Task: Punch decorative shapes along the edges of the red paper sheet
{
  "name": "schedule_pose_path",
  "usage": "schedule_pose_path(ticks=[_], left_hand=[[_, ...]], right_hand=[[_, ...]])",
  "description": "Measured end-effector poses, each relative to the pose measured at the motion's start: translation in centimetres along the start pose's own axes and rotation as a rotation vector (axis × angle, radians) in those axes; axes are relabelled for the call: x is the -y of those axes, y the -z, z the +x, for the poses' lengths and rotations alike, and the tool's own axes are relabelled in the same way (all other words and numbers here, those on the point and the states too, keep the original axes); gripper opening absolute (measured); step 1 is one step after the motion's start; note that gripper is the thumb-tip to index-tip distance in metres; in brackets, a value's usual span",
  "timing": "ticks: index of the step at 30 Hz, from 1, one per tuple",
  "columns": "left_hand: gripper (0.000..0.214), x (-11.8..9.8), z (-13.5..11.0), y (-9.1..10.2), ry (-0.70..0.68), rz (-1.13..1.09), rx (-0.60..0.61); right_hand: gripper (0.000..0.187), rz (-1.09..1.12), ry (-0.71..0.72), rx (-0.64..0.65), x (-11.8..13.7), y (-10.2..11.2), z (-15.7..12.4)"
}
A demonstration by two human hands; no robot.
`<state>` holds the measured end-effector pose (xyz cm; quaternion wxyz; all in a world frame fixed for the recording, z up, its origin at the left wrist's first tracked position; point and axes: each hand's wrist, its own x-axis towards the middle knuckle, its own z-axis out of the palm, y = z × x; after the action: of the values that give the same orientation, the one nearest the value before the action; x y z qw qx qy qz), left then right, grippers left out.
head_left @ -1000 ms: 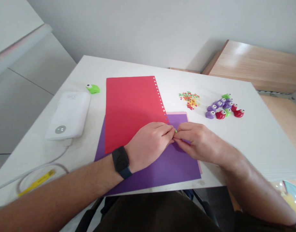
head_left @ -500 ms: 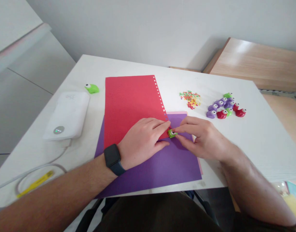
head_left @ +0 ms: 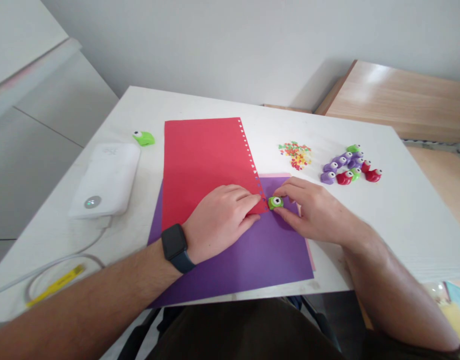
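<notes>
A red sheet of paper point(head_left: 203, 155) lies partly over a purple sheet point(head_left: 237, 265), with small shapes punched out in a row along its right edge. My left hand point(head_left: 230, 215) rests flat near the red sheet's lower right corner, fingers stretched out. At that corner, my right hand point(head_left: 308, 207) holds a small green craft punch point(head_left: 276, 202) between thumb and fingers. The punch has a white top with a dark star mark and sits just off the paper's edge, above the purple sheet.
Several purple, red and green punches point(head_left: 344, 162) are grouped at the right. Left of them is a heap of colored paper cutouts point(head_left: 297, 153). Another green punch point(head_left: 144, 138) lies left, by a white power bank point(head_left: 108, 180) with a cable point(head_left: 70, 256).
The green punch in my right hand has come off the red sheet's edge, moving slightly right and turning its top upward. My left fingers have drawn back a little, baring more holes.
</notes>
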<state>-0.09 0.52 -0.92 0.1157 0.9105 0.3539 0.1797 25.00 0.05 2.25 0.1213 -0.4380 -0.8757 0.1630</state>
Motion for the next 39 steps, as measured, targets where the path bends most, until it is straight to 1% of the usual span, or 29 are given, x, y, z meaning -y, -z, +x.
schedule_pose_path(ticks=[7,14,22,26,28,31,33,35,39], left_hand=[[0.025,0.1,-0.1,-0.1,-0.004,0.001,0.001],[0.022,-0.1,-0.1,0.1,0.009,-0.016,-0.019],[0.019,-0.1,-0.2,0.3,0.03,-0.003,-0.058],[0.021,-0.2,-0.2,0.3,0.063,-0.008,-0.066],[0.022,-0.2,-0.2,0.4,0.075,-0.014,-0.074],[0.022,-0.3,-0.2,0.4,0.081,-0.016,-0.084],[0.022,-0.3,-0.3,0.4,0.086,-0.011,-0.083],[0.021,-0.2,-0.3,0.4,0.092,-0.007,-0.08],[0.021,-0.3,-0.2,0.4,0.095,-0.004,-0.083]], right_hand=[[0.013,-0.003,-0.017,-0.034,-0.2,0.1,0.1],[0.015,-0.007,-0.065,-0.136,-1.1,0.0,0.0],[0.015,-0.082,-0.112,-0.159,-1.5,-0.2,0.0],[0.014,-0.131,-0.155,-0.134,-1.7,-0.4,0.0],[0.019,-0.138,-0.149,-0.151,-1.6,-0.4,0.0],[0.028,-0.126,-0.089,-0.258,-1.4,-0.6,0.1],[0.025,-0.134,-0.036,-0.292,-1.1,-0.7,0.0],[0.019,-0.159,0.009,-0.25,-0.8,-0.9,0.0],[0.018,-0.19,0.029,-0.154,-0.5,-1.4,0.0]])
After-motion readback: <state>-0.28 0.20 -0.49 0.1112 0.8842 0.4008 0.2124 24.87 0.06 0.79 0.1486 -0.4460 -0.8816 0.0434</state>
